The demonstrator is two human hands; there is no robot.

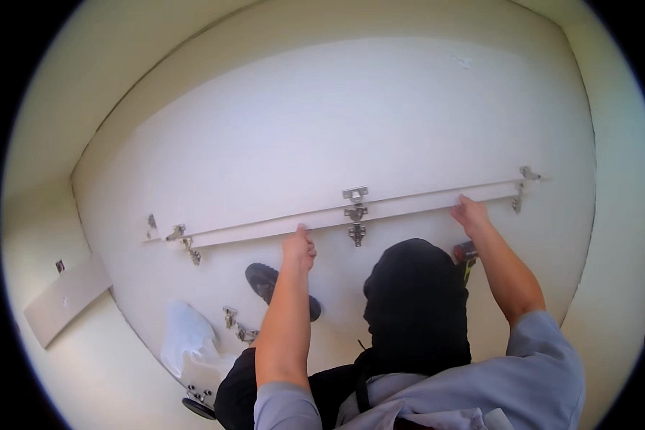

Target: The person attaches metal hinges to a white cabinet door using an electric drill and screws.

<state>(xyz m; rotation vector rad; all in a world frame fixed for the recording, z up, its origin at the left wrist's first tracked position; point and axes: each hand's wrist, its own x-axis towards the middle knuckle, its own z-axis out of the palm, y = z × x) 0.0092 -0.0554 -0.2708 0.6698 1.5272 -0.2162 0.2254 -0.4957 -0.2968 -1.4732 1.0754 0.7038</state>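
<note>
A long, narrow white panel [265, 228] stretches across the floor in front of me, sloping up slightly to the right. My left hand [299, 249] is curled, with its fingertips on the near edge left of the middle. Farther right, my right hand [470, 215] pinches that same edge. Metal cabinet hinges sit along the panel: a middle hinge [355, 213], a left-end hinge [176, 232] and a right-end hinge [518, 193]. Another hinge [357, 233] lies just on the near side of the middle one.
A power drill [466, 252] lies beside my right forearm, partly hidden by my knee. Left of my shoe [262, 279] are loose hinges [229, 317] and a white plastic bag [186, 335]. A short pale board [68, 301] leans at the far left, by the wall.
</note>
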